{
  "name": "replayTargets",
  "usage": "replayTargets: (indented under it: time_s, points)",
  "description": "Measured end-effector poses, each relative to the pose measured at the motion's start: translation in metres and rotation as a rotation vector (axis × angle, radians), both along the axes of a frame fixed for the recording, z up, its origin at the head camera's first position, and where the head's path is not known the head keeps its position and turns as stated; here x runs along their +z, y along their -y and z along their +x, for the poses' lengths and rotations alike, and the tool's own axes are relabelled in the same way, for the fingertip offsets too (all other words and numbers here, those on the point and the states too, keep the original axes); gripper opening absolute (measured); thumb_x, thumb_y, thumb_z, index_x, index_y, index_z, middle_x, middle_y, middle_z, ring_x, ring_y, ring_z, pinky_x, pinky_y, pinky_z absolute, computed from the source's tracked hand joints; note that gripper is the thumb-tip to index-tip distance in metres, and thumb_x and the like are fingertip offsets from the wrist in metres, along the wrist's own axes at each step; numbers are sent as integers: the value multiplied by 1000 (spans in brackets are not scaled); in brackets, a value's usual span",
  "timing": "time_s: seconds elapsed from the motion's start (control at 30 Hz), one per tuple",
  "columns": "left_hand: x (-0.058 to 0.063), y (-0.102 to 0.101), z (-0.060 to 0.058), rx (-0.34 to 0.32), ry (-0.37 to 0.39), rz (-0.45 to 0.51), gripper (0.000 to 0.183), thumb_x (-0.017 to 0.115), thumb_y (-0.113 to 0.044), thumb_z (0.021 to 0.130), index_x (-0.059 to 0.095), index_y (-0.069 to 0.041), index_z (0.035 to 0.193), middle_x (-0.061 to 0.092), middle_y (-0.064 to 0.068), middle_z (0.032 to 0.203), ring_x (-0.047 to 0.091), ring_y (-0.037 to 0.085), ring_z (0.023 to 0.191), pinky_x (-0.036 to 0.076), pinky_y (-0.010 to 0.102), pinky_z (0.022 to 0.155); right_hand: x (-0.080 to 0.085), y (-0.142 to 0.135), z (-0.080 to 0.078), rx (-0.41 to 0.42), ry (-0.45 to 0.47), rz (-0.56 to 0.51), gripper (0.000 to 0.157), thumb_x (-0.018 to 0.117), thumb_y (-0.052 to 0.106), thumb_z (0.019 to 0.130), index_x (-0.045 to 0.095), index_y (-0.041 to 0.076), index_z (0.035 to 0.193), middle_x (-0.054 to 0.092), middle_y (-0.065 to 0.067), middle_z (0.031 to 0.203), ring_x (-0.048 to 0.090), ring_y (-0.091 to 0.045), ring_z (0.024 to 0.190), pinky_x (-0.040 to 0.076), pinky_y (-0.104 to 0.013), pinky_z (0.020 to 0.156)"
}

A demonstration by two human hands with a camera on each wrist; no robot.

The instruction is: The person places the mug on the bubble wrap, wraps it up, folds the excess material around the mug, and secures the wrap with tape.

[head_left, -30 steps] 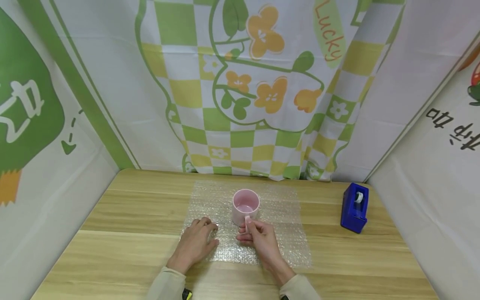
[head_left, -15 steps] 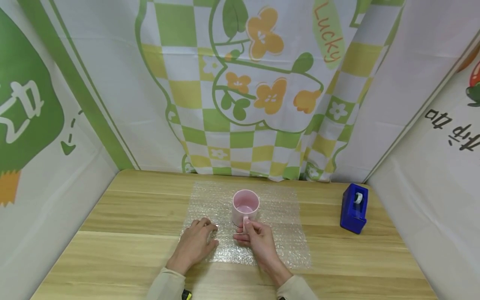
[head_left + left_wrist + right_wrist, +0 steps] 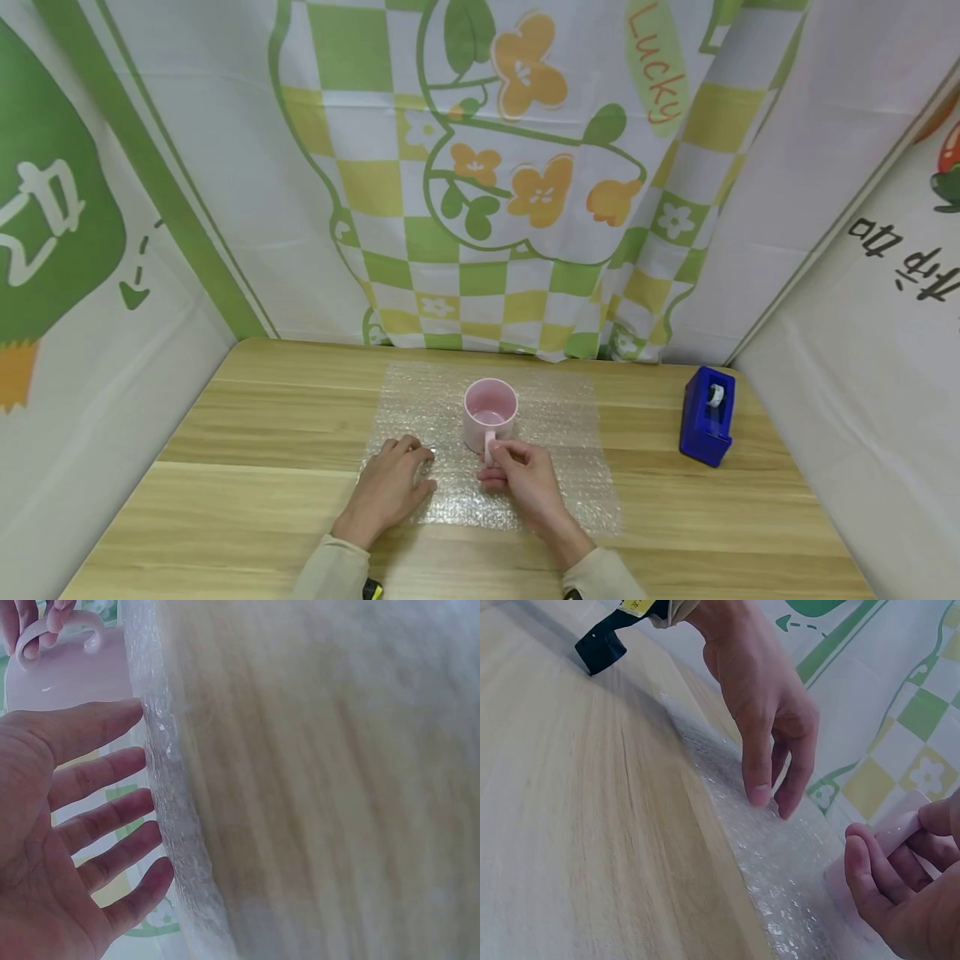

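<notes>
Head camera looks down; close wrist views share bubble wrap.

The person is wearing long sleeves of pale beige, nearly cream-coloured cloth. The left sleeve and the right sleeve are matching in colour, and both are stopping around the wrist, leaving the left hand and the right hand bare. Beside the left cuff, a black device is jutting out; the right wrist view is showing its angled neck and its blocky, matt-looking end. A bright yellow label is sitting on the black part, carrying dark marks too cropped to read. At the right cuff, only a small black piece is showing, cut off by the frame's edge.
</notes>
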State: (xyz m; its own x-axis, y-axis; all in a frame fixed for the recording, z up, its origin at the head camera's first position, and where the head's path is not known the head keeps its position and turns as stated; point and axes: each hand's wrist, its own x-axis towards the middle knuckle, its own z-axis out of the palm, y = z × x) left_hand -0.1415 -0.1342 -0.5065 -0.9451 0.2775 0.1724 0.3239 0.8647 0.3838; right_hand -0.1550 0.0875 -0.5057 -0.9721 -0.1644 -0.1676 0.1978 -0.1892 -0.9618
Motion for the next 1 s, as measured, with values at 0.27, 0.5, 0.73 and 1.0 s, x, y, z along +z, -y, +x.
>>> replayTargets:
  time_s: [0.27, 0.5, 0.73, 1.0]
  points:
    - [1, 1, 0, -2, 4, 0, 35, 83, -22, 81, 73, -7, 112, 64, 11, 116, 59, 35, 107, 55, 55, 82, 0, 6, 3, -42, -20, 0, 37, 61, 11, 102, 58, -22, 119, 63, -34, 107, 73, -19, 74, 62, -33, 75]
    - [0, 1, 0, -3, 2, 4, 35, 83, -21, 82, 73, -7, 112, 64, 12, 117, 59, 35, 108, 54, 55, 83, 6, -8, 4, 30, -107, 226, 34, 63, 13, 101, 63, -14, 121, 69, -20, 99, 71, -20, 73, 62, -32, 64]
    - [0, 1, 0, 4, 12, 6, 36, 82, -22, 83, 72, -6, 114, 64, 14, 119, 58, 37, 110, 54, 57, 86, 1, -36, 0, 74, -137, 349, 30, 66, 13, 99, 66, -11, 118, 69, -19, 91, 68, -21, 70, 59, -28, 59]
    - [-1, 0, 1, 5, 20, 6, 36, 82, -23, 84, 72, -6, 114, 64, 14, 119, 58, 37, 110, 54, 56, 86, 3, -66, -2, 142, -156, 416, 26, 63, 8, 100, 65, -14, 114, 68, -15, 87, 67, -22, 71, 60, -31, 62]
